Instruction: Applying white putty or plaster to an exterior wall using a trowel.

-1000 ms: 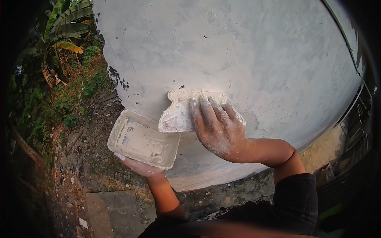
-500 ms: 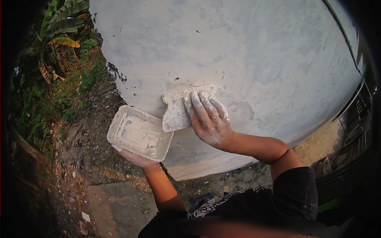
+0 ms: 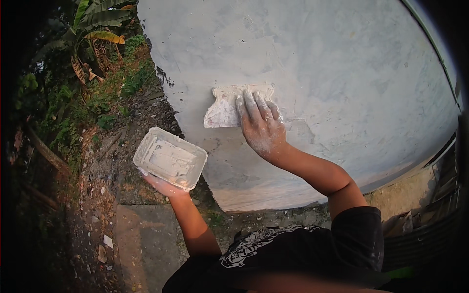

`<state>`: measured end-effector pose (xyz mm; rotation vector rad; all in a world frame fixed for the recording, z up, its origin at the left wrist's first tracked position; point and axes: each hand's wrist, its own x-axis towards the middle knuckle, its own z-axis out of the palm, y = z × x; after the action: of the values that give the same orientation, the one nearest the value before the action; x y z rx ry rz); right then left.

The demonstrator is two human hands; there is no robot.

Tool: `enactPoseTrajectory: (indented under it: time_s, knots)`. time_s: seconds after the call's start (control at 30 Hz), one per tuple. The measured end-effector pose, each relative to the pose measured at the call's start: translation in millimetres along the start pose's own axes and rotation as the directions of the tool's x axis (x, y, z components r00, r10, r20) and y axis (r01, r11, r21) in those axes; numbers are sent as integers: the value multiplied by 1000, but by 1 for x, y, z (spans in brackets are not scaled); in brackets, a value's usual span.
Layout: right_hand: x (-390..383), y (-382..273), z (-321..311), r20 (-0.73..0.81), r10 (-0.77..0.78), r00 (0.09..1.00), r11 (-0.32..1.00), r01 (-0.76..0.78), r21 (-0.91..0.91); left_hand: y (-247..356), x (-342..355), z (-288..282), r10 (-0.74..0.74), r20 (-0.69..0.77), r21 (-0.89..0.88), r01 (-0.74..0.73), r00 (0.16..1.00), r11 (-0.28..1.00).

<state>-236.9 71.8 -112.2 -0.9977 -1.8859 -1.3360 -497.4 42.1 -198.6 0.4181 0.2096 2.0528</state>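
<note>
Outdoors, patchy pale wall [image 3: 337, 73], rubbly ground [image 3: 100, 195], greenery [image 3: 133, 84]

No legible text; shirt print [image 3: 243, 252] unreadable

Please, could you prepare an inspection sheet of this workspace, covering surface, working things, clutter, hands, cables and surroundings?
Surface: pale wall, patchy, with dark chips along its left edge.
Working things: rectangular container with pale paste inside; smeared spreader at the wall.
Clutter: stones and a pale scrap on the ground.
Hands: left hand supports the container; right hand holds the spreader, whitened.
Cables: dark strip at far right; cable or not, cannot tell.
Surroundings: plants upper left.
</note>
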Motion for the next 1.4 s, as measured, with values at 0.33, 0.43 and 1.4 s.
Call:
enactPoseTrajectory:
  time_s: [0.33,0.43,1.4]
  knots:
    - [-9,36,-46,186,268,945,927,-306,219,-3,-9,33,-40,13,9,40,999,999]
    - [5,58,-45,39,414,909,897,-415,152,-7,-12,39,-81,32,29,80,996,996]
    - [70,38,-27,-53,285,957,957,-287,-43,-11,-16,62,-105,45,31,103,994,994]
